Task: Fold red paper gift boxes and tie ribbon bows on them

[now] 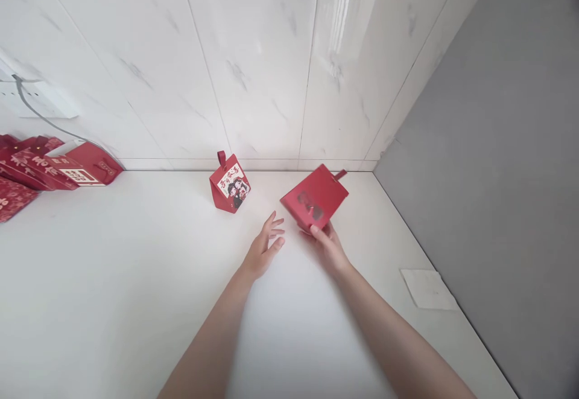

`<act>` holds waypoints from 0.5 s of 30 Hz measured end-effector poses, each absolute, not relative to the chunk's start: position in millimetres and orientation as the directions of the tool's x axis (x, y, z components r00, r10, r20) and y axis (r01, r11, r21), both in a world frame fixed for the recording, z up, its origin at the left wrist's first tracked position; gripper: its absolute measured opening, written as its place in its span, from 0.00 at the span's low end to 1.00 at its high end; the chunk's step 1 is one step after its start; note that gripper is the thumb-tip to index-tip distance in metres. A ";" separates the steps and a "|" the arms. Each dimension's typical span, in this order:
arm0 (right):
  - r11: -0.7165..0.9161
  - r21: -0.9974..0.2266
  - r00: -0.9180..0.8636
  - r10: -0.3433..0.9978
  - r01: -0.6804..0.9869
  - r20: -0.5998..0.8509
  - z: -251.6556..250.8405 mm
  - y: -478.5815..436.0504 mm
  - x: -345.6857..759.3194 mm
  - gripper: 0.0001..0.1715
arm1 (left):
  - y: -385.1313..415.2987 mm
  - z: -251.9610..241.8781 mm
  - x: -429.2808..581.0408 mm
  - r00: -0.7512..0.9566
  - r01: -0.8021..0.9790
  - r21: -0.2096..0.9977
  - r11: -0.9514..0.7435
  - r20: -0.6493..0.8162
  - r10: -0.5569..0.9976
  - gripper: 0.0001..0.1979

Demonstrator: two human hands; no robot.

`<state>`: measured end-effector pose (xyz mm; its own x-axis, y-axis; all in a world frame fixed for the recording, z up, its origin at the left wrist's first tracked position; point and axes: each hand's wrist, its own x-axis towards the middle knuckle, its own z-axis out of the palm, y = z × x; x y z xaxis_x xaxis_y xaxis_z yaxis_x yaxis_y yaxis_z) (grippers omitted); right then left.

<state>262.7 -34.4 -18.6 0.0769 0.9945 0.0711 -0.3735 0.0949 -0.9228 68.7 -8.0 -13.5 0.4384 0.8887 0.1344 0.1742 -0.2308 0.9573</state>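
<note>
Matt red card on the flat box and standing box; glossy marbled ceramic on wall tiles; smooth matt white countertop; matt grey side panel.

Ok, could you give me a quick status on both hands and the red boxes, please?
Right hand grips flat red box. Left hand open, empty. Assembled red box stands apart. Nothing between.

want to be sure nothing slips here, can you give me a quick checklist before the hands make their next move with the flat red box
1. Right hand grips the flat red box: ok.
2. Left hand open and free: ok.
3. Finished red box upright, apart from both hands: ok.
4. White tabletop bare under the hands: ok.
5. Stack of flat boxes at far left, within easy reach: not ok.
6. Held box undamaged: cannot tell.
</note>
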 end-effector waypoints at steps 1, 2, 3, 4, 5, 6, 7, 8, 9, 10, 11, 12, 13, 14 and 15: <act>0.128 -0.942 0.043 0.992 -0.310 0.120 -16.4 -38.0 257.9 0.34 | -12.3 -12.9 72.7 0.438 0.131 0.962 -0.241 0.162 0.884 0.36; 0.147 -0.959 -0.017 0.988 -0.243 0.156 -14.4 -42.0 253.6 0.35 | -16.6 -11.9 76.9 0.430 0.093 0.966 -0.242 0.181 0.885 0.35; 0.160 -0.971 -0.082 0.981 -0.176 0.177 -12.7 -45.9 250.0 0.33 | -20.7 -10.7 80.8 0.421 0.068 0.970 -0.234 0.185 0.888 0.33; 0.166 -0.978 -0.146 0.972 -0.124 0.183 -11.5 -49.4 247.3 0.29 | -24.1 -9.4 84.2 0.410 0.053 0.974 -0.220 0.180 0.894 0.30; 0.160 -0.982 -0.195 0.965 -0.102 0.178 -10.7 -52.0 245.8 0.26 | -26.5 -8.3 86.7 0.399 0.044 0.979 -0.201 0.167 0.901 0.28; 0.147 -0.984 -0.222 0.961 -0.105 0.167 -10.7 -53.4 245.5 0.24 | -27.6 -7.7 88.0 0.383 0.034 0.982 -0.188 0.161 0.909 0.26; 0.127 -0.984 -0.230 0.961 -0.128 0.154 -11.3 -53.3 246.5 0.22 | -27.5 -7.8 88.0 0.352 0.023 0.981 -0.192 0.172 0.920 0.26; 0.104 -0.980 -0.215 0.967 -0.170 0.140 -12.7 -51.6 248.5 0.22 | -26.5 -8.6 86.6 0.299 0.023 0.976 -0.218 0.201 0.933 0.26; 0.085 -0.970 -0.181 0.975 -0.227 0.127 -14.6 -48.5 251.4 0.21 | -24.6 -10.2 83.9 0.215 0.045 0.962 -0.271 0.255 0.943 0.26; 0.067 -0.953 -0.138 0.984 -0.295 0.112 -17.0 -44.4 254.8 0.21 | -22.4 -12.2 80.2 0.107 0.092 0.934 -0.345 0.335 0.936 0.28; 0.051 -0.928 -0.096 0.991 -0.369 0.092 -19.5 -39.9 258.5 0.20 | -20.1 -14.4 75.8 -0.001 0.165 0.890 -0.426 0.432 0.902 0.30; 0.035 -0.897 -0.063 0.995 -0.440 0.070 -21.8 -35.4 262.1 0.19 | -18.1 -16.4 71.1 -0.087 0.251 0.829 -0.500 0.534 0.841 0.34; 0.010 -0.869 -0.059 0.997 -0.494 0.044 -23.7 -31.6 265.2 0.17 | -16.5 -17.9 66.6 -0.132 0.330 0.762 -0.557 0.621 0.772 0.36; -0.011 -0.854 -0.066 0.997 -0.520 0.027 -25.0 -28.8 267.8 0.16 | -15.4 -18.7 62.6 -0.143 0.384 0.701 -0.602 0.689 0.711 0.37; -0.028 -0.859 -0.086 0.996 -0.511 0.019 -25.6 -27.2 269.6 0.14 | -14.7 -18.7 59.6 -0.129 0.406 0.658 -0.634 0.729 0.673 0.36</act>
